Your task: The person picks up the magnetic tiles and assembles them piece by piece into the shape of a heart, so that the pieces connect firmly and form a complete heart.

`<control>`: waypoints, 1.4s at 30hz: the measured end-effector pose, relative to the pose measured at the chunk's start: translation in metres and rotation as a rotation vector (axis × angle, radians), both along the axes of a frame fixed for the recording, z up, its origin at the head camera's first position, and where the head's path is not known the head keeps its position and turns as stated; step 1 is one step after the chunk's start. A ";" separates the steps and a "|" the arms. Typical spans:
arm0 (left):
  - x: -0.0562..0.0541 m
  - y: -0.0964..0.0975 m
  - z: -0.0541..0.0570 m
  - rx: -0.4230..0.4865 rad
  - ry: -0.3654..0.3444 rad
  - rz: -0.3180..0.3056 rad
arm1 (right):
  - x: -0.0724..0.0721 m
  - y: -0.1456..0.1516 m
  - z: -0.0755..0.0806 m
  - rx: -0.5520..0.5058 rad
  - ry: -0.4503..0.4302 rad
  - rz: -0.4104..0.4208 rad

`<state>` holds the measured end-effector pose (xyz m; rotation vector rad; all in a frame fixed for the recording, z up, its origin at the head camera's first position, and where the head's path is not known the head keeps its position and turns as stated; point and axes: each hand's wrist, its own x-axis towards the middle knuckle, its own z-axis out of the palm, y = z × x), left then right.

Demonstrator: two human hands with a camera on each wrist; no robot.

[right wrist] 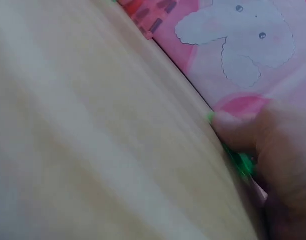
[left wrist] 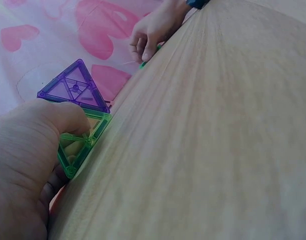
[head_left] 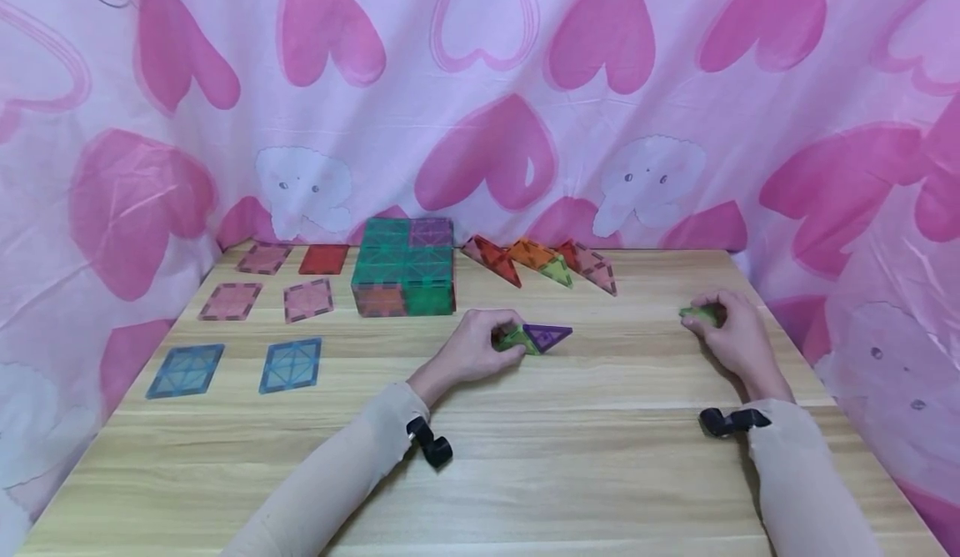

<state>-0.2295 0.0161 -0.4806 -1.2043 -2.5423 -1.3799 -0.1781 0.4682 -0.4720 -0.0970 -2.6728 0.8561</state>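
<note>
Blue squares (head_left: 185, 370) lie flat on the table (head_left: 585, 457), spaced apart, perhaps so each lifts singly; mid-table, the left grip (head_left: 472, 347) pinches a green triangle (head_left: 527, 340) edge to edge with a purple triangle (head_left: 546, 337) — probably to steady the join — and, well apart, the right grip (head_left: 733, 332) grasps a green piece (head_left: 697, 313).

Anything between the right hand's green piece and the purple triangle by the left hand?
Nothing visible. In the head view only tabletop lies between the green piece in the right hand and the purple triangle beside the left hand. The triangle tiles near the curtain sit farther back, off the straight line.
</note>
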 end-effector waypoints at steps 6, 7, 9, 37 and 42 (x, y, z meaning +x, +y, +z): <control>-0.001 -0.001 0.000 -0.002 0.008 0.008 | 0.018 -0.004 -0.002 -0.126 -0.022 0.077; -0.001 -0.001 -0.001 -0.003 0.008 0.008 | 0.019 -0.005 -0.002 -0.147 -0.011 0.094; -0.001 -0.001 -0.001 -0.005 0.007 0.004 | 0.022 -0.008 -0.003 -0.184 0.020 0.122; -0.001 -0.002 -0.003 0.019 0.020 0.007 | 0.019 -0.183 -0.001 -0.129 -0.045 0.439; 0.000 0.000 -0.001 0.016 -0.003 -0.005 | 0.021 -0.177 -0.002 -0.145 -0.065 0.453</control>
